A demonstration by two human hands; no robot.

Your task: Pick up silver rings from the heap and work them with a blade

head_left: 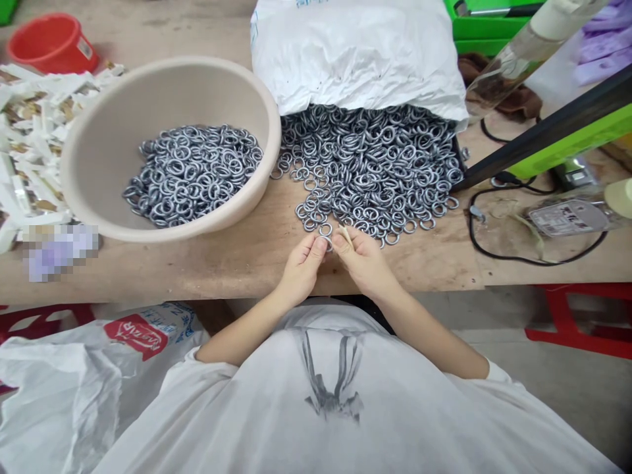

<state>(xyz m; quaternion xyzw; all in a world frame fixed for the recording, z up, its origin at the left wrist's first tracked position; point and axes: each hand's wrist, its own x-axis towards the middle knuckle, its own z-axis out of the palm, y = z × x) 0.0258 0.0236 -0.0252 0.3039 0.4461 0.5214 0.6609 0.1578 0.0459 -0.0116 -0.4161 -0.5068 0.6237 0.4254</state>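
Observation:
At the table's front edge, my left hand point(302, 264) is closed, thumb and fingers pinching a grey metal ring point(325, 224). Close beside it, my right hand point(364, 264) is closed round a thin, pale, stick-like piece point(346, 236), whose tip shows above the thumb. Another ring seems to sit between the fingertips, mostly hidden. Just beyond both hands spreads a heap of loose metal rings point(375, 174), spilling from under a white sack point(355, 56). To the left, a beige basin point(99, 158) holds a pile of similar rings point(197, 171).
White plastic pieces point(29, 145) and a red tub point(49, 43) lie at the far left. On the right are a slanted black-and-green bar point(557, 131), a black cable point(523, 262) and a clear bottle point(567, 217). White plastic bags point(64, 388) are below the table at left.

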